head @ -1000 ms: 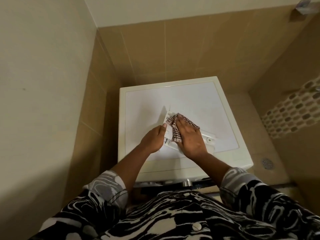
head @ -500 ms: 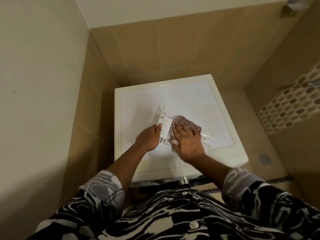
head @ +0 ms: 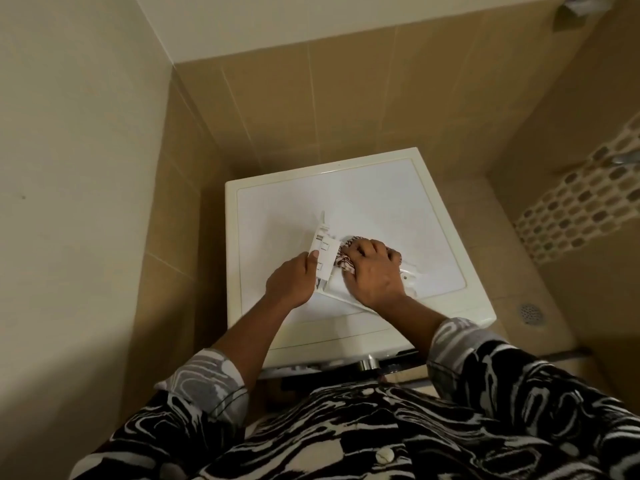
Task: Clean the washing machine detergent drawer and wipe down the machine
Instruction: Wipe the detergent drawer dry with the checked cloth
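Drawer (head: 323,249), white plastic, lies on the flat top of the washer (head: 381,199), near the middle, its length running off to the near right under the right wrist. Left grip (head: 291,282) clasps the drawer's left end, with the thumb laid across the slotted panel and the fingers curled out of sight behind it. Right grip (head: 375,271), just to the right and not touching the left, is bunched over a red-and-white checked cloth (head: 346,263) and presses it into the drawer. The cloth shows only at the fingertips and beside the knuckles.

Both forearms come from black-and-white patterned sleeves (head: 207,382) at the near edge. The washer stands in a corner of tan tiled wall (head: 346,98), with a plain cream wall (head: 69,168) on the left. On the floor to the right is 1 round drain (head: 530,313).
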